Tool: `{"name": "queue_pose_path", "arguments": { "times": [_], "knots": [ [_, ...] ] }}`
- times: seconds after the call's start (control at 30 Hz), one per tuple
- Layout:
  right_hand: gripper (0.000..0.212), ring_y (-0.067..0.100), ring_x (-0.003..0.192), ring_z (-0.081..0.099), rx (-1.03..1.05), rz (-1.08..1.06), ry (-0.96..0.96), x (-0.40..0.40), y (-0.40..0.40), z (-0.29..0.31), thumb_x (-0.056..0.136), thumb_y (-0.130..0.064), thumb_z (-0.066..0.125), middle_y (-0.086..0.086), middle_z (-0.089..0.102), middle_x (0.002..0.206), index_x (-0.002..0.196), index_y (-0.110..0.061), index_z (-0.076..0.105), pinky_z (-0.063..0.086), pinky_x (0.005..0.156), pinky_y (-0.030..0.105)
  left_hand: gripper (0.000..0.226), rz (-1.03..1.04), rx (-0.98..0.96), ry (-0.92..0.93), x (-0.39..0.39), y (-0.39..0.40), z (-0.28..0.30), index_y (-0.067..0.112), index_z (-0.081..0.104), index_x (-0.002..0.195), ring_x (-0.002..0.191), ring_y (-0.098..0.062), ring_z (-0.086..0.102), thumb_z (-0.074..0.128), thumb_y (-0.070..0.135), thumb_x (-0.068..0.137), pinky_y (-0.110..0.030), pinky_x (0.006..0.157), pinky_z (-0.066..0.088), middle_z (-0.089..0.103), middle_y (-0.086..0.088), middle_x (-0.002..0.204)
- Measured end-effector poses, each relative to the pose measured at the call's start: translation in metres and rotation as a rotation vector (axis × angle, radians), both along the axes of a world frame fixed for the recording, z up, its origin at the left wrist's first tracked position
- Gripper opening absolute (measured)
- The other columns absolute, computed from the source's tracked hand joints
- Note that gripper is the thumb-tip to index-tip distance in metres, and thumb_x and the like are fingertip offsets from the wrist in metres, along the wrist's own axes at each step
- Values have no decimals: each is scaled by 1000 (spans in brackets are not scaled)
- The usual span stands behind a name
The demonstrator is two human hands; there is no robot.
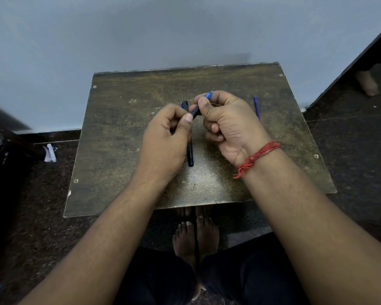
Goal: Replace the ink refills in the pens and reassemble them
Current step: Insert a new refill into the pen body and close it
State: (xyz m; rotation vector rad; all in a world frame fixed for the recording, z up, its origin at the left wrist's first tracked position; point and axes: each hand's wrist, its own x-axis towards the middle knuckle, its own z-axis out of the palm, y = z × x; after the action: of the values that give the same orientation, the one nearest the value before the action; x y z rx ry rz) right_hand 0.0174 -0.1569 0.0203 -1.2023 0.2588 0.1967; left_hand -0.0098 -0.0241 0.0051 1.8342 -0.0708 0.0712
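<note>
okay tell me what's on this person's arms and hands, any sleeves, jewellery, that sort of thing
Both forearms are bare, with no sleeves in view. The right hand has a red thread band wound several times round its wrist, loose ends hanging. The left hand shows no rings, watch or band.

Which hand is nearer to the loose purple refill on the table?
Right. The right hand is just beside the purple refill, not touching it; the left hand is farther, beyond the right hand.

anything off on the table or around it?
Nothing damaged or spilled. A loose blue refill lies alone on the table, right of the hands, an expected leftover. The only stray item is a crumpled scrap of paper on the floor left of the table.
</note>
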Motion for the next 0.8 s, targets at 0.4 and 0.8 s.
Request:
{"name": "queue_pose_path", "arguments": {
  "times": [0.4, 0.8],
  "knots": [
    [4, 5, 70, 63, -799, -280, -183, 12, -55, 1, 90, -21, 69, -7, 71, 85, 91, -25, 71, 57, 65, 32, 25, 71, 4, 55, -1, 2, -2, 28, 56, 84, 48, 1, 40, 48, 28, 108, -17, 51, 32, 57, 9, 68],
    [15, 21, 98, 63, -1491, -22, -72, 11, -58, -2, 91, -37, 64, -4, 70, 96, 97, -24, 64, 52, 81, 36, 24, 80, 32, 93, -5, 1, 3, 19, 57, 88, 44, 0, 37, 47, 28, 109, -12, 46, 29, 57, 9, 67]
  ]
}}
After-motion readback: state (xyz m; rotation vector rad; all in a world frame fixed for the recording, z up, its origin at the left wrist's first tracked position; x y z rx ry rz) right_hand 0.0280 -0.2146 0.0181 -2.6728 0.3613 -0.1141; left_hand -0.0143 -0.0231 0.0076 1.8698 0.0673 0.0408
